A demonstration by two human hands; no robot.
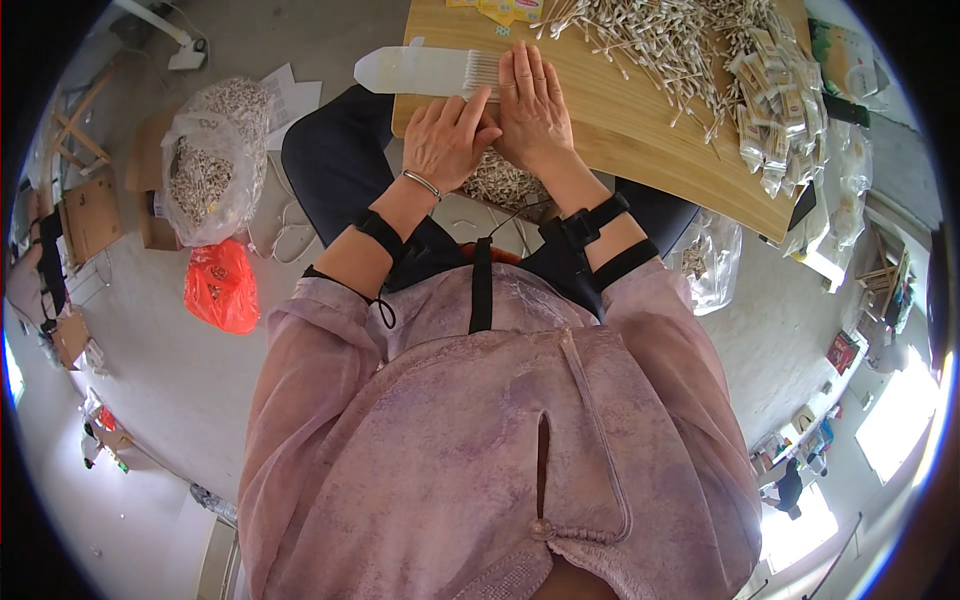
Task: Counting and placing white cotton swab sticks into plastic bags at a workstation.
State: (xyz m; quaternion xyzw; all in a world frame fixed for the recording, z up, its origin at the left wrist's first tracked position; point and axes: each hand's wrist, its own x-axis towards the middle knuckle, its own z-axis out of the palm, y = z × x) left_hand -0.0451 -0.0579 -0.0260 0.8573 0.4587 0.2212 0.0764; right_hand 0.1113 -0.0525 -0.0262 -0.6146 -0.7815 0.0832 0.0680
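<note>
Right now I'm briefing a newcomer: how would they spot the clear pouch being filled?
Start at the wooden table and go to its near left corner. The clear pouch lies flat there, overhanging the edge, swabs lined up in its end beneath the right hand. Unlike the small packs piled right, it is long and unprinted.

Right hand (pixel 533 105) lies flat at the near edge of the wooden table (pixel 640 130), covering whatever sits under its palm; can't tell if it grips anything. Left hand (pixel 447 137) curls beside it, fingertips tucked out of sight, contents unclear. Clear plastic bag (pixel 425 70) hangs off the table's left edge, its right end hidden under the right hand's fingers. Cotton swab pile (pixel 650 40) runs out past the top edge of the picture. Yellow packets (pixel 500 8) at the far edge are cut off too. Swabs below the near edge (pixel 500 182) mostly hidden by the wrists. Bundled packets (pixel 780 100) at the right corner too small to read.
</note>
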